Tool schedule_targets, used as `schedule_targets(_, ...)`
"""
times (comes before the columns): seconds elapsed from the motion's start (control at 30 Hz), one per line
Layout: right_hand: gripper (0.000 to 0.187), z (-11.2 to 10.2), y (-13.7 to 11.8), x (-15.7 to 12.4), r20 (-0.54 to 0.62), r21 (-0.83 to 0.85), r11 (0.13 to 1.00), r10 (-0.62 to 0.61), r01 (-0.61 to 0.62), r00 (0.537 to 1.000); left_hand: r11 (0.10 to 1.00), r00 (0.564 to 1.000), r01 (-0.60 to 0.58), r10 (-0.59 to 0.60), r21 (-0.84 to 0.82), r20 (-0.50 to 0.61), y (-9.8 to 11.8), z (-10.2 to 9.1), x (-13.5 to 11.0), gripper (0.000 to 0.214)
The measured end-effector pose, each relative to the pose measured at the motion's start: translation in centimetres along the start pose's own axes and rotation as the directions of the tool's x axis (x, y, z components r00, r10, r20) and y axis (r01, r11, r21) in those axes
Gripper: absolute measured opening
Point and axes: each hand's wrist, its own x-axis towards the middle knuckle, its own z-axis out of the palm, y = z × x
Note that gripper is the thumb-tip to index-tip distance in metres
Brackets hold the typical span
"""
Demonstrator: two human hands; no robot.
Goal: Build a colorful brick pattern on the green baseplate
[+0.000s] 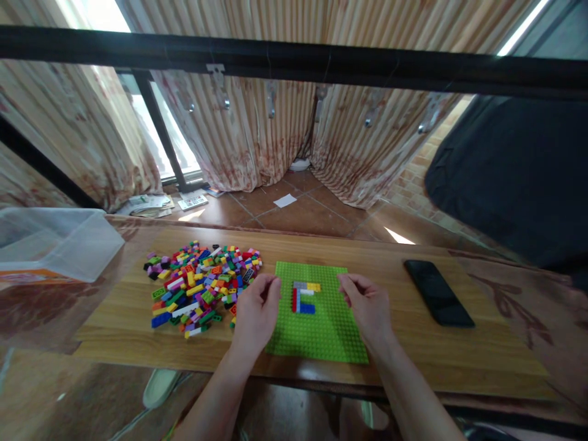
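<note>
- Left hand (255, 312): is resting at the left edge of the green baseplate (321, 340), fingers curled inward toward the palm. Whether a small piece is pinched inside the curl cannot be told from this view.
- Right hand (367, 306): is lying over the right part of the baseplate, fingers loosely bent and pointing toward the placed bricks. Nothing is showing between the fingertips, but the palm side is hidden, so a hold cannot be ruled out.
- Placed bricks (304, 297): a small cluster is sitting on the baseplate between the two hands – grey and yellow pieces on top, a red one upright at the left, white and blue below.
- Baseplate: is lying flat on the wooden table (459, 349), near its front edge, directly before the person.
- Loose bricks (202, 282): a mixed-colour heap is lying on the table just left of the baseplate, beside the left hand.
- Progress, as a judgement: the build is looking early – only a handful of pieces are seated, most of the studded surface is showing bare, and nearly all the supply is waiting in the heap.
- Surroundings: a dark phone (438, 293) is lying face up to the right, well apart from the plate; a clear plastic bin (59, 242) is standing at the far left; curtains (239, 141) are hanging behind.
</note>
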Motion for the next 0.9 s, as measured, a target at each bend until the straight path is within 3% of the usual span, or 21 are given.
schedule_targets(0.13, 0.035, 0.3, 0.0, 0.0, -0.013, -0.004, 1.0, 0.004, -0.004, 1.0, 0.98, 0.982, 0.064, -0.096, -0.19, -0.165, 0.6, -1.3, 0.7, 0.024)
schedule_targets(0.27, 0.036, 0.9, 0.0, -0.2, -0.013, -0.029, 0.999, -0.016, 0.016, 1.0, 0.896, 0.924, 0.065, -0.221, -0.44, -0.313, 1.0, -2.9, 1.4, 0.023)
schedule_targets(0.37, 0.038, 1.6, 0.0, -0.5, 0.004, -0.081, 0.996, -0.025, 0.026, 1.0, 0.801, 0.858, -0.002, -0.306, -0.598, -0.412, 0.7, -4.9, 1.9, 0.025)
schedule_targets(0.47, 0.038, 2.5, -0.1, -1.0, 0.039, -0.131, 0.99, -0.047, 0.051, 0.998, 0.689, 0.762, -0.085, -0.42, -0.72, -0.492, 0.1, -7.6, 2.4, 0.024)
schedule_targets(0.57, 0.037, 3.9, -0.4, -1.6, 0.088, -0.143, 0.986, -0.069, 0.081, 0.994, 0.576, 0.688, -0.162, -0.516, -0.801, -0.51, -0.3, -10.2, 2.6, 0.019)
schedule_targets(0.73, 0.033, 6.9, -1.1, -3.7, 0.21, -0.202, 0.962, -0.139, 0.183, 0.968, 0.445, 0.656, -0.215, -0.593, -0.869, -0.466, -0.8, -13.1, 2.4, 0.016)
schedule_targets(0.9, 0.024, 9.7, -1.2, -5.9, 0.448, -0.19, 0.877, -0.323, 0.442, 0.834, 0.365, 0.652, -0.225, -0.633, -0.903, -0.418, -0.8, -15.2, 2.0, 0.024)
